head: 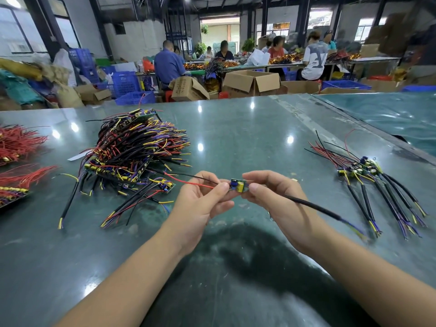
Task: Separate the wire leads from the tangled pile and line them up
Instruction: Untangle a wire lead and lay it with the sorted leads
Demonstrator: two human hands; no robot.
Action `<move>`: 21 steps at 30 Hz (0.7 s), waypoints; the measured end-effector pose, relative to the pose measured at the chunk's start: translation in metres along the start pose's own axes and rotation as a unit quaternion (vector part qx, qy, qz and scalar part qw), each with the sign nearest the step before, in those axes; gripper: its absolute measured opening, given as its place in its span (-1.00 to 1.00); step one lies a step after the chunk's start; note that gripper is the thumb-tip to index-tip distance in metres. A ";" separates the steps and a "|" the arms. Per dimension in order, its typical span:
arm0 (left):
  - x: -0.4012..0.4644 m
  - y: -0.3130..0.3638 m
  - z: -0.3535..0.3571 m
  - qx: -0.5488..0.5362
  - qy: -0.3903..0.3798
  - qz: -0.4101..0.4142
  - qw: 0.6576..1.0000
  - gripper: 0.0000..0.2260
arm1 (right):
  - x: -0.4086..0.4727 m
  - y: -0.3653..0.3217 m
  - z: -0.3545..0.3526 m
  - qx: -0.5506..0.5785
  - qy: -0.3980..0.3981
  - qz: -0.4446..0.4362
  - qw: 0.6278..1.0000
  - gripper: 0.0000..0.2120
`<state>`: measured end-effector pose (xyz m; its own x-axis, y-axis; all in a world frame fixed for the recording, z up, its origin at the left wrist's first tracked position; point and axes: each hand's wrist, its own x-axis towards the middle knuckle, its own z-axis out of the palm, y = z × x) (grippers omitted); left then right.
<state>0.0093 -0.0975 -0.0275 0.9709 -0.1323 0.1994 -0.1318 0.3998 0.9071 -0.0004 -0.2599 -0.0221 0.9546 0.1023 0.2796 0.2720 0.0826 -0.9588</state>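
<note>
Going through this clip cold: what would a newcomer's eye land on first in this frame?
Probably the small green circuit board pinched between the left hand and right hand at centre, red and black leads trailing left and a black cable running right. Next, the big tangled pile of black, red, yellow and purple wires on the green table, left of the hands. On the right lies a smaller sorted row, laid roughly parallel.

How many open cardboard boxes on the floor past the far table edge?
3 clearly visible: one tipped box left of centre, one large open box at centre, one smaller box at left by the blue crates. More may be hidden behind the table edge and clutter.
</note>
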 end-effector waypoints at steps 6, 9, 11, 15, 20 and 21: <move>0.001 0.001 0.002 0.127 0.006 0.005 0.992 -0.84 | 0.001 -0.003 -0.005 -0.027 -0.021 0.022 0.999 -0.88; 0.005 0.003 0.000 0.196 0.048 0.028 0.979 -0.74 | 0.003 -0.008 -0.008 -0.027 -0.024 0.035 0.999 -0.91; 0.007 0.003 -0.003 0.224 0.066 0.039 0.972 -0.70 | 0.005 -0.011 -0.009 -0.025 -0.028 0.039 0.999 -0.92; 0.014 0.006 -0.012 0.244 0.111 0.052 0.962 -0.65 | 0.005 -0.013 -0.011 -0.030 -0.032 0.038 0.998 -0.92; 0.019 0.008 -0.024 0.269 0.156 0.088 0.946 -0.65 | 0.005 -0.015 -0.018 -0.023 -0.015 0.053 0.998 -0.92; 0.019 0.007 -0.025 0.275 0.159 0.089 0.944 -0.64 | 0.005 -0.014 -0.017 -0.027 -0.016 0.054 0.998 -0.92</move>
<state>0.0324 -0.0743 -0.0268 0.9228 0.2067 0.3252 -0.2980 -0.1522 0.9423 0.0031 -0.2778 -0.0077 0.9749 0.1389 0.1742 0.1736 0.0166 -0.9847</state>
